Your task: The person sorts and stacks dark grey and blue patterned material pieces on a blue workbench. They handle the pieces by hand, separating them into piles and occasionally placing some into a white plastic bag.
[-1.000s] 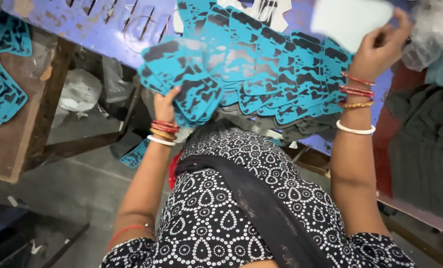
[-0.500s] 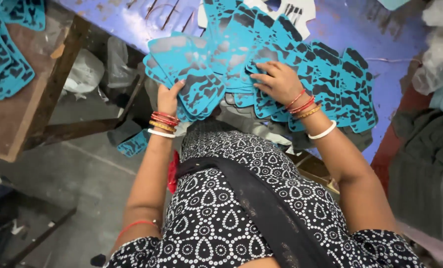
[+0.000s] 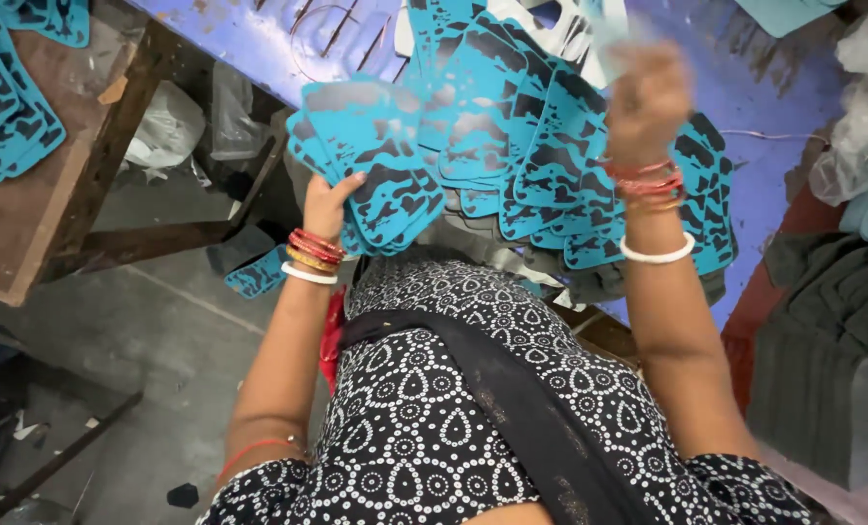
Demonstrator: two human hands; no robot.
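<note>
Left hand (image 3: 329, 202) at 9 o'clock of the fanned stack of teal cutout pieces (image 3: 512, 146), fingers closed on the stack's near-left edge, thumb under, gripping a bunch of the pieces. The stack lies spread on the blue counter (image 3: 755, 87) at 12 o'clock, overlapping sheets with black patches, hanging a bit over the counter's near edge. Right hand (image 3: 648, 97) is raised at 1 o'clock above the stack — blurred, seems to hold something pale at the fingertips, can't tell if the fingers are pinched or loose. Red and white bangles on both wrists. One loose teal piece (image 3: 257, 274) lies lower down at 8 o'clock, below the counter edge. More teal pieces (image 3: 6, 107) piled on a wooden bench (image 3: 35, 224) at 10 o'clock. Clear plastic bags (image 3: 867, 126) at 3 o'clock — touching the counter's right end.
</note>
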